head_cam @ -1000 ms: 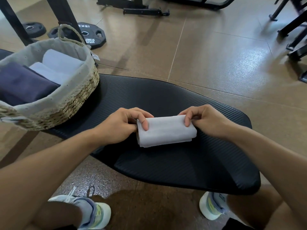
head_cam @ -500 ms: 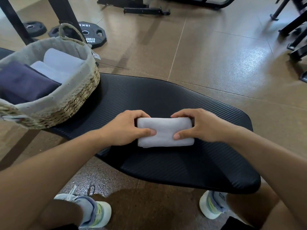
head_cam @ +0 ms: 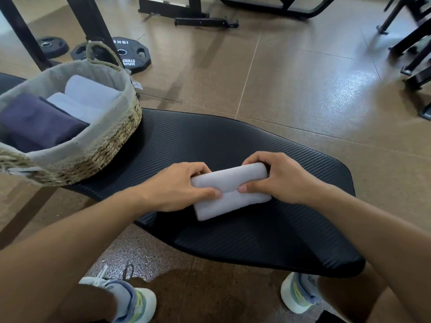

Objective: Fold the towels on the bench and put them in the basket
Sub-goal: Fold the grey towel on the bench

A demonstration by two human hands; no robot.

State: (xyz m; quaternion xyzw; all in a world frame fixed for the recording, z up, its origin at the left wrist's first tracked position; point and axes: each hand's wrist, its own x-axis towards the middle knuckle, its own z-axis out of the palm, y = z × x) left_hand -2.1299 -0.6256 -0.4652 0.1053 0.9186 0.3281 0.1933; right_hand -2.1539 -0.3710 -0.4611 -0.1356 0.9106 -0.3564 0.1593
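Note:
A small white towel (head_cam: pixel 229 198), folded into a thick block, lies on the black padded bench (head_cam: pixel 233 141) in front of me. My left hand (head_cam: pixel 177 187) grips its left end, thumb on top. My right hand (head_cam: pixel 277 180) grips its right end, fingers curled over the far edge. The far half of the towel is rolled up over the near half. A woven basket (head_cam: pixel 100 150) with a grey cloth lining stands on the bench at the left. It holds a dark navy towel (head_cam: pixel 39 120) and two white folded towels (head_cam: pixel 88 94).
Black weight plates (head_cam: pixel 130 54) lie on the brown floor behind the basket, beside black rack legs (head_cam: pixel 93 26). More black machine frames stand at the far top and at the right edge (head_cam: pixel 412 54). My shoes (head_cam: pixel 130 301) rest on the floor below the bench.
The towel was pressed flat under both hands half a second ago. Now its far edge is lifted and turned toward me, and the block sits slightly tilted, right end farther away.

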